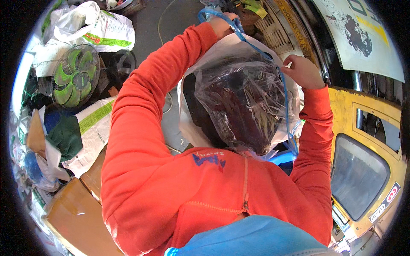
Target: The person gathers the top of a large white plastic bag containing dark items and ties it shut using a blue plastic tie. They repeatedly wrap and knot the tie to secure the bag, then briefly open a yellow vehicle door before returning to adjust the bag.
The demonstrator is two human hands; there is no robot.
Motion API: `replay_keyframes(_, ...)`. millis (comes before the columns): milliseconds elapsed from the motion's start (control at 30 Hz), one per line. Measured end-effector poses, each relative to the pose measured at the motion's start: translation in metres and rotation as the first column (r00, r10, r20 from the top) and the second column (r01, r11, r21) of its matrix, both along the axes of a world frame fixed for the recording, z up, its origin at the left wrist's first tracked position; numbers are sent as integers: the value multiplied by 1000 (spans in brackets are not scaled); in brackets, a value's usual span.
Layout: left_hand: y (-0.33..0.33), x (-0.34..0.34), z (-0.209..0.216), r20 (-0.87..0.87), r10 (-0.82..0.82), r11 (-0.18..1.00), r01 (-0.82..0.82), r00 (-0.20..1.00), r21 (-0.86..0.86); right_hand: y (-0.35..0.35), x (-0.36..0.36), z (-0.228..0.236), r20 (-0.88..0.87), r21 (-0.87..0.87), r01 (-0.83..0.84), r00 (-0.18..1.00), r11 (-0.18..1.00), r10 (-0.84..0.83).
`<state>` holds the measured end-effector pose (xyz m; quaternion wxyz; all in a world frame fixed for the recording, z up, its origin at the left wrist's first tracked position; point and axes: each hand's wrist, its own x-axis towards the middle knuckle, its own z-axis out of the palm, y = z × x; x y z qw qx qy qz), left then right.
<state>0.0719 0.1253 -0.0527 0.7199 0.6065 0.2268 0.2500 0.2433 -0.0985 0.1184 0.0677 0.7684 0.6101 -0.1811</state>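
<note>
A large white sack point(185, 114) stands upright in front of my chest, its mouth open. Clear plastic film point(222, 85) lies crumpled over dark contents that I cannot make out. At the sack's far edge my left hand point(221, 26) is closed on a blue plastic string point(256, 48), partly hidden by loops of it. The string runs across the sack's far right rim to my right hand point(302, 71), whose thumb and finger pinch it. Below that hand, loose string hangs down the sack's right side toward my right sleeve.
On the left are a green-bladed fan point(76, 77), a white sack with green print point(106, 30) and a cardboard box point(79, 217). A yellow panel with a window point(361, 170) stands close on my right. A thin cable point(159, 26) lies on the grey floor point(183, 19).
</note>
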Motion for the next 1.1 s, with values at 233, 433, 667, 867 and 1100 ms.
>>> replay_keyframes(233, 34, 10, 23, -204, -317, 945, 327, 926, 14, -33, -3, -7, -486, 258, 284, 864, 923, -130)
replay_keyframes(433, 30, 6, 49, -865, -215, 87, 892, 452, 444, -57, -7, -8, -113, 172, 131, 987, 976, -113)
replay_keyframes(667, 78, -8, 75, -359, -309, 874, 411, 881, 258, -86, -5, -3, -454, 175, 415, 839, 893, -301)
replay_keyframes(867, 83, -10, 84, -5, 69, 853, -61, 998, -519, -90, 3, -16, -631, 337, 421, 764, 842, -130)
replay_keyframes(1100, 33, 12, 135, -87, 194, 981, -195, 977, -4, 10, -17, -25, -445, 654, 247, 890, 715, 100)
